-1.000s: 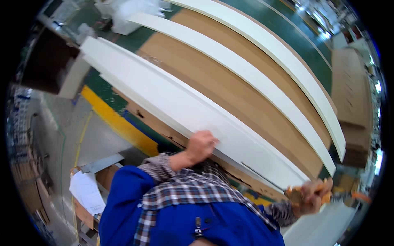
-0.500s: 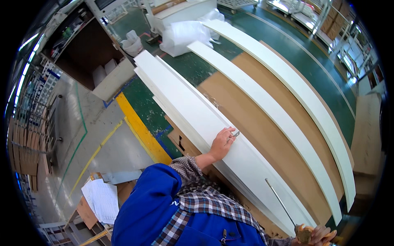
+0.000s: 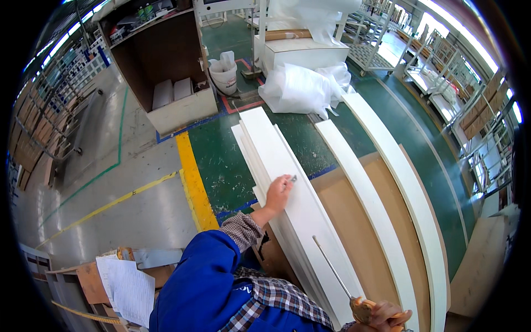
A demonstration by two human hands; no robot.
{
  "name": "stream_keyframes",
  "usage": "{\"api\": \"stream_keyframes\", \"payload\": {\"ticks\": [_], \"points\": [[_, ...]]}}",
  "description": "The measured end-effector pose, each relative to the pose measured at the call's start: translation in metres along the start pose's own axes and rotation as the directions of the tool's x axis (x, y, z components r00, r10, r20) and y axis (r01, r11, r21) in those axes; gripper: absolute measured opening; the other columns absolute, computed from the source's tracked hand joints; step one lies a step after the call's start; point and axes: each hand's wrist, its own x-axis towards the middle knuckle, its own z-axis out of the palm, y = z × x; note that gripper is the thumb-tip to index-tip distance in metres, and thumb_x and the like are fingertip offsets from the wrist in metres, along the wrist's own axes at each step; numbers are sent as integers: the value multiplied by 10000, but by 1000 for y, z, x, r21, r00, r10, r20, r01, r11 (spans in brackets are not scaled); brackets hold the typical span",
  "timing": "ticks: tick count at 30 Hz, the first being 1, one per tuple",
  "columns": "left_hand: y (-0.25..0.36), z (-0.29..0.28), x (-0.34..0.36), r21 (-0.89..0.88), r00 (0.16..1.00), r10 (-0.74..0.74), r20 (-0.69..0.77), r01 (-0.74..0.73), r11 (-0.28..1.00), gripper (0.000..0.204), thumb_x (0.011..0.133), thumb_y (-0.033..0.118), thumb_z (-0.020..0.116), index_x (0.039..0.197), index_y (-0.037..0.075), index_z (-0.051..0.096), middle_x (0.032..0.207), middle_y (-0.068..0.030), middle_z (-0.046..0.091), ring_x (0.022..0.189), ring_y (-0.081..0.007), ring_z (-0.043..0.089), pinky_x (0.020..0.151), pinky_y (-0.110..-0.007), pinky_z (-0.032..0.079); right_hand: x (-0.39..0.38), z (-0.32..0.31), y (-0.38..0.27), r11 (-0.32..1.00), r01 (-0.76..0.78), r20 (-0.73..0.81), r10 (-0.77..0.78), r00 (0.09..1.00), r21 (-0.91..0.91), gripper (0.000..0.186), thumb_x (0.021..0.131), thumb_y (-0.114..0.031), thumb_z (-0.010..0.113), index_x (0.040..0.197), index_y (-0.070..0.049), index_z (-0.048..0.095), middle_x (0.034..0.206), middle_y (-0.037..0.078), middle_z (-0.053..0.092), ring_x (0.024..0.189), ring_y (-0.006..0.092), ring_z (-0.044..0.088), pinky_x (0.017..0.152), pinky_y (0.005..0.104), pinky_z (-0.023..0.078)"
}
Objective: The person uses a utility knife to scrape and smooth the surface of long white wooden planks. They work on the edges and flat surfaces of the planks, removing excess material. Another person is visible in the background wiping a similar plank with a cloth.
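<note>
My left hand (image 3: pixel 277 195) rests on a long white panel (image 3: pixel 304 205), its fingers closed on a small grey metal piece (image 3: pixel 293 179) whose exact kind is unclear. Other white profiled lengths lie beneath that panel along its left side. Low in the view, my right hand (image 3: pixel 383 316) grips a screwdriver (image 3: pixel 333 271) by its orange-yellow handle. The long thin shaft slants up and left above the panel, away from my left hand. To the right, two more white strips (image 3: pixel 368 202) (image 3: pixel 412 193) lie lengthwise on brown board (image 3: pixel 354 221).
Bundled white plastic wrap (image 3: pixel 296 91) lies beyond the panels, near a white bucket (image 3: pixel 223 76). An open-fronted cabinet (image 3: pixel 182 113) stands far left. Paper sheets (image 3: pixel 130 290) sit on a stand at lower left. Wheeled racks (image 3: pixel 381 47) stand at the far right.
The view has swung, bringing more of the far workshop in. My left hand has moved along the panel toward its far end with the metal piece. The screwdriver stays in my right hand.
</note>
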Motion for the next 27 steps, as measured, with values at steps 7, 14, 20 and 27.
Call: {"api": "stream_keyframes", "payload": {"ticks": [7,14,20,27], "points": [[-9,-41,79,150,997,45,70,-55,987,274,867,154,533,1090,-1,568,1019,-148,595,1007,-291,553,874,-350,420,31,24,63,869,122,-207,-247,947,-479,465,785,-30,473,1233,32,367,629,14,402,503,95,359,565,200,399],[-41,-55,130,244,986,148,-78,-125,962,323,833,130,539,1102,-49,528,948,-172,574,855,-302,554,790,-387,441,53,40,55,978,81,-108,-103,989,-193,418,743,-3,475,1150,19,383,599,17,365,506,105,344,532,239,350],[-66,-83,200,394,948,131,-291,-6,919,220,859,182,519,959,-13,513,1069,-194,570,968,-350,548,749,-424,442,17,33,25,977,98,-242,-144,960,-190,156,832,-80,470,831,-139,326,686,31,371,607,167,351,580,419,404],[-130,-174,271,-167,833,-358,-422,316,934,238,832,262,621,841,35,551,633,-34,584,551,-149,548,517,-321,419,-20,-42,-31,846,-10,234,158,959,-533,573,851,-264,576,1329,-106,302,1002,149,587,852,280,547,728,523,444]]}}
